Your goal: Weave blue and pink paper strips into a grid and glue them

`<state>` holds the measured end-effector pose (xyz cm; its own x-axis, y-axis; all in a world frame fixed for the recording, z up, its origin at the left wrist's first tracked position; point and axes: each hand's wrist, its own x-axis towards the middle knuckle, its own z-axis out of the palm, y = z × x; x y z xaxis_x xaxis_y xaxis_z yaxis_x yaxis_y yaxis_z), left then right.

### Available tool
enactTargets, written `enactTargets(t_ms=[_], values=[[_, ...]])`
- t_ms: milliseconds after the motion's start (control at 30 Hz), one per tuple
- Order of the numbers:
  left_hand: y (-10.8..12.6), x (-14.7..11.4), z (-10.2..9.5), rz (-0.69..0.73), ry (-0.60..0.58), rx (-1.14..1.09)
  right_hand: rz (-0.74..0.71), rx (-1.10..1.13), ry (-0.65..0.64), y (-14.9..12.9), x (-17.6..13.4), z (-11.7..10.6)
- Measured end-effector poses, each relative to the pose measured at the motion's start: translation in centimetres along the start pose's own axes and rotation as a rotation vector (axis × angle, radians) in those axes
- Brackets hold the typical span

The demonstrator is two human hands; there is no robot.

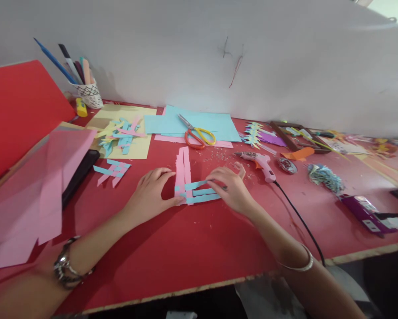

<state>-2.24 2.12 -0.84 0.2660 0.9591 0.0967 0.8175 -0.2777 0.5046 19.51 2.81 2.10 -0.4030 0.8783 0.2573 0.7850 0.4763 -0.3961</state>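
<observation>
Pink paper strips [180,166] stand lengthwise on the red tabletop, with light-blue paper strips [204,192] crossing their lower end and reaching to the right. Over and under, the two colours interlace at the lower left corner. My left hand [154,188] lies at the left of this weave, thumb tip pressing its lower edge, thumb and fingers spread apart. With thumb and forefinger my right hand [232,188] pinches the uppermost blue strip near its right end; its other fingers are partly hidden. A small finished-looking pink and blue woven piece [114,170] rests farther left.
Scissors [195,133] lie on blue sheets [224,122] behind the weave. A pink glue gun [260,164] with a black cord sits to the right, near a purple box [365,212]. Pink sheets [49,190], a black-handled tool [79,177] and a pen cup [89,95] occupy the left.
</observation>
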Motion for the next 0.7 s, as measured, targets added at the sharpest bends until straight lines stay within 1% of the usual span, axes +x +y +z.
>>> enactTargets(t_ms=[67,133,267,333,400,533,633,700], values=[[0.0,0.0,-0.1,-0.036,0.036,-0.079,0.014,0.004,0.045,-0.2,-0.1,-0.1],[0.2,0.0,-0.4,-0.073,0.046,-0.203,0.024,0.010,0.076,-0.4,-0.1,-0.2],[1.2,-0.2,-1.1,-0.074,-0.030,-0.529,0.005,0.037,0.116,-0.8,-0.2,-0.2],[1.7,-0.4,-1.2,-0.070,-0.048,-0.611,-0.012,0.046,0.097,-1.1,-0.3,-0.2],[1.9,-0.5,-1.3,-0.085,-0.024,-0.629,-0.020,0.040,0.063,-1.2,-0.4,-0.2],[2.0,-0.6,-1.3,-0.131,0.075,-0.616,-0.008,-0.031,0.034,-1.2,-0.4,-0.2],[1.7,-0.3,-1.4,-0.158,0.096,-0.589,-0.019,-0.043,0.074,-0.7,-0.2,-0.2],[1.3,0.0,-1.6,-0.202,0.156,-0.548,-0.045,-0.017,0.139,-0.2,0.0,-0.3]])
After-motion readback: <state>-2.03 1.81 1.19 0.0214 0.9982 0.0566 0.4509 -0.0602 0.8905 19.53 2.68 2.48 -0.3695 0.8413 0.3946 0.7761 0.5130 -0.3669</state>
